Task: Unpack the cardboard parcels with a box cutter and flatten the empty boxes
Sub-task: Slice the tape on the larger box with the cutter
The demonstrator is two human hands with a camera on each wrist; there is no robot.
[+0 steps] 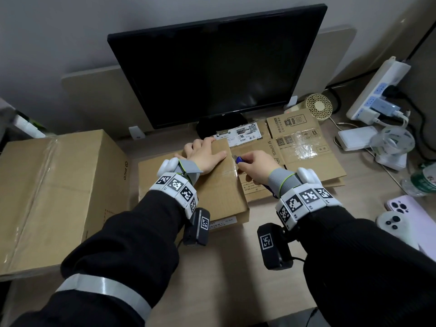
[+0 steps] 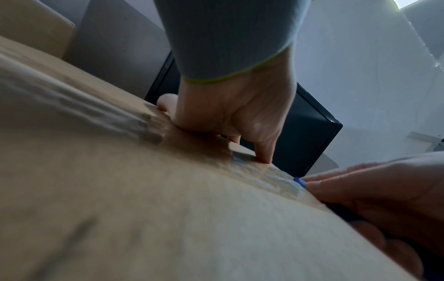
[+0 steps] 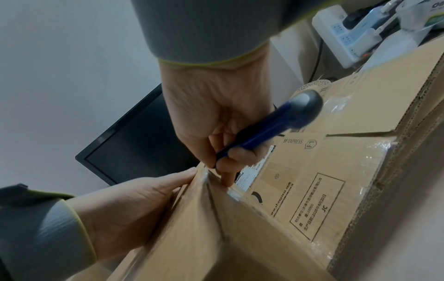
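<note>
The left hand (image 1: 207,156) lies flat, fingers spread, pinning the small parcel (image 1: 195,185) at the worktop's (image 1: 231,267) centre. The right hand (image 1: 257,165) is clamped round the blue box cutter (image 1: 239,159), tip at the taped seam at the parcel's 3 o'clock edge. Best kept shallow, drawn toward 6 o'clock, clear of the left thumb.

Pale wall (image 1: 70,24) behind a light wooden desk (image 1: 224,267)
</note>
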